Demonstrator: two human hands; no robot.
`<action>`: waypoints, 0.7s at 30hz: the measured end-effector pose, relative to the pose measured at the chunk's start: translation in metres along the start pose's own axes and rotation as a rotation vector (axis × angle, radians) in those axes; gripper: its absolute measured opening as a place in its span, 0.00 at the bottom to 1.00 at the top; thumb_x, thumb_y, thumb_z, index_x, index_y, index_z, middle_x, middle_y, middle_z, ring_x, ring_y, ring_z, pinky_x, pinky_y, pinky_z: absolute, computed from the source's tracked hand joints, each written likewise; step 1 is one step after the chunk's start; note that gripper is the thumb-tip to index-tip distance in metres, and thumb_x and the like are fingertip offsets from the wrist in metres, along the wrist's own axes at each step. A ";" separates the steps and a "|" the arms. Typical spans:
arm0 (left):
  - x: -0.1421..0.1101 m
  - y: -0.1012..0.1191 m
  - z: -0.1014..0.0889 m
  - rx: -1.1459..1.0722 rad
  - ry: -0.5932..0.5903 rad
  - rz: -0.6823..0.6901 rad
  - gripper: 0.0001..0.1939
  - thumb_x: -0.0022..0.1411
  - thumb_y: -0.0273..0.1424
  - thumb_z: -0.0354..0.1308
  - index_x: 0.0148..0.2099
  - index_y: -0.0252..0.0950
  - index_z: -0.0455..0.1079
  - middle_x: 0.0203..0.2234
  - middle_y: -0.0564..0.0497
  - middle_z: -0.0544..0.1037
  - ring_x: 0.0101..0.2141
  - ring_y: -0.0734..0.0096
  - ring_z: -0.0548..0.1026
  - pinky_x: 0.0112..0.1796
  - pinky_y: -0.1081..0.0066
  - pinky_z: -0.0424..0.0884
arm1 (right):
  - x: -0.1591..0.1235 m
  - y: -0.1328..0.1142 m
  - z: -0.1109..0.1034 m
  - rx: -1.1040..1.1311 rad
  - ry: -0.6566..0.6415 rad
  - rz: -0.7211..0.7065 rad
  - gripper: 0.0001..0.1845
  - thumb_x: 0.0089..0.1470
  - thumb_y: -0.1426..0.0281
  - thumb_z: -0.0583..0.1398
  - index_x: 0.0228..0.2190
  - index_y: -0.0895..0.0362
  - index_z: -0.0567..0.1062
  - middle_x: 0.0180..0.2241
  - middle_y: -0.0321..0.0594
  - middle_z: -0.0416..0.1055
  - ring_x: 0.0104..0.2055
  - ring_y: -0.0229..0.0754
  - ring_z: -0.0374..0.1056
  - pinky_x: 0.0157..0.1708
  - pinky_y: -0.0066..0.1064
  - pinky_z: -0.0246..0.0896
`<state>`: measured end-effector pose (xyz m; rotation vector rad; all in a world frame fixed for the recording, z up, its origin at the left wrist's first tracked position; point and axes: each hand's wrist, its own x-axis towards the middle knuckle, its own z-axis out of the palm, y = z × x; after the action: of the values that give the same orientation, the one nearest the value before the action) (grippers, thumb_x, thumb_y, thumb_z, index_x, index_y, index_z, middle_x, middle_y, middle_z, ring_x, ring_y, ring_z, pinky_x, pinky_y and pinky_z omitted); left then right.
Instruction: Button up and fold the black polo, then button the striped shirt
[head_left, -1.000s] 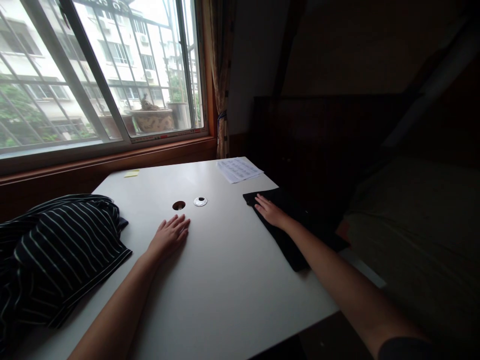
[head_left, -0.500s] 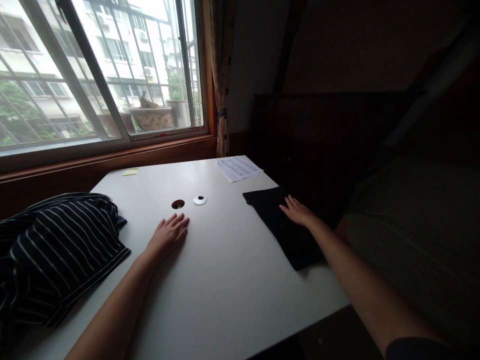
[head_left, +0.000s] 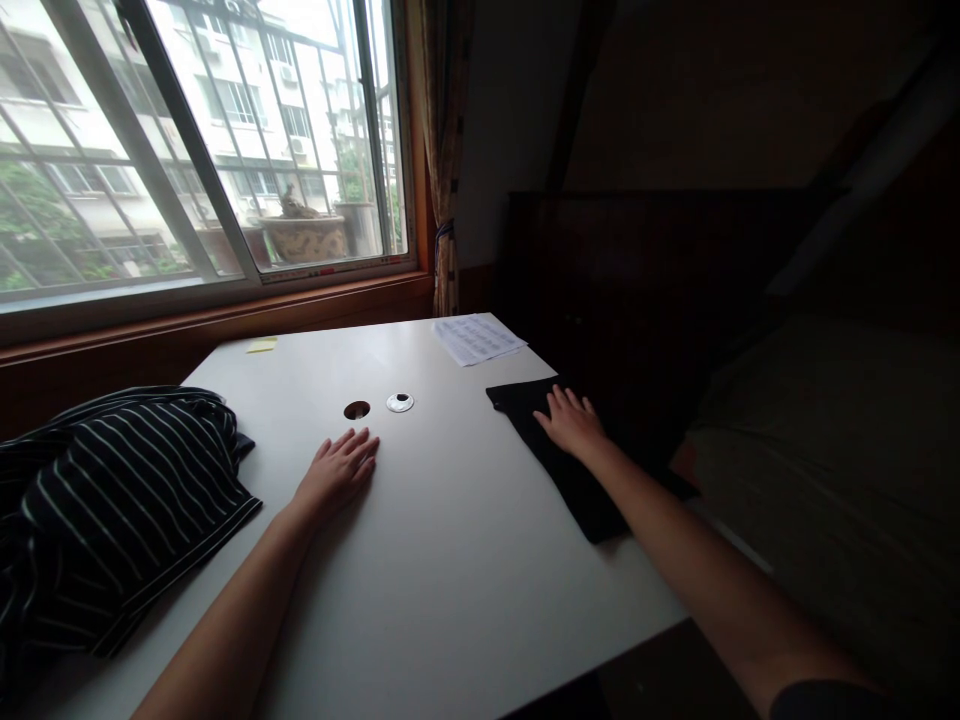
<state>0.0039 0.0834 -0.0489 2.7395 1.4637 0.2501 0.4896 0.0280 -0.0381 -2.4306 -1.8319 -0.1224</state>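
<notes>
My right hand (head_left: 571,420) lies flat with fingers spread on a dark piece of cloth (head_left: 574,490), which is laid out along the right edge of the white table (head_left: 420,560). My left hand (head_left: 341,468) rests open on the bare tabletop, just in front of a round cable hole (head_left: 357,410). Nothing is held in either hand. To the left of my left forearm, a black garment with white stripes (head_left: 135,480) sits in a loose heap. The far end of the dark cloth blends into the dark background.
A round silver cap (head_left: 400,402) lies beside the hole. Printed sheets (head_left: 478,338) lie at the far right corner, and a yellow sticky note (head_left: 262,344) near the back edge. Behind the table is a barred window (head_left: 300,130) with a tied curtain (head_left: 445,240).
My right hand has slid a little to the left across the dark cloth. My left hand, the striped garment and the cloth's near edge look the same.
</notes>
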 end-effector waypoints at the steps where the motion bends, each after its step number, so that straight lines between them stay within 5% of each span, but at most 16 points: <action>1: 0.000 0.000 0.000 0.000 0.002 0.002 0.26 0.71 0.44 0.39 0.68 0.48 0.57 0.68 0.53 0.56 0.67 0.56 0.51 0.63 0.49 0.50 | -0.002 -0.014 -0.002 0.027 -0.031 -0.051 0.42 0.62 0.46 0.39 0.67 0.59 0.53 0.70 0.47 0.39 0.71 0.58 0.37 0.67 0.55 0.30; 5: 0.000 -0.001 0.001 0.003 0.007 0.003 0.26 0.72 0.44 0.39 0.68 0.48 0.57 0.68 0.53 0.56 0.67 0.56 0.51 0.63 0.49 0.49 | -0.008 -0.064 -0.005 0.122 -0.164 -0.256 0.39 0.63 0.45 0.39 0.68 0.51 0.49 0.71 0.43 0.37 0.71 0.54 0.36 0.66 0.52 0.35; 8: 0.000 -0.001 0.001 0.007 0.002 0.002 0.26 0.72 0.44 0.39 0.68 0.48 0.57 0.68 0.54 0.55 0.67 0.57 0.51 0.63 0.48 0.49 | -0.008 -0.083 -0.001 0.101 -0.170 -0.294 0.40 0.63 0.45 0.40 0.67 0.54 0.51 0.71 0.45 0.33 0.72 0.54 0.32 0.67 0.53 0.32; 21: 0.000 0.002 -0.002 0.006 -0.005 0.001 0.26 0.72 0.44 0.39 0.68 0.48 0.57 0.67 0.53 0.56 0.67 0.57 0.52 0.63 0.50 0.50 | 0.007 -0.085 0.006 0.070 -0.132 -0.292 0.37 0.65 0.50 0.39 0.67 0.56 0.52 0.71 0.41 0.33 0.72 0.51 0.32 0.67 0.52 0.32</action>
<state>0.0050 0.0818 -0.0468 2.7437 1.4648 0.2389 0.4103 0.0590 -0.0410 -2.1586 -2.1987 0.0826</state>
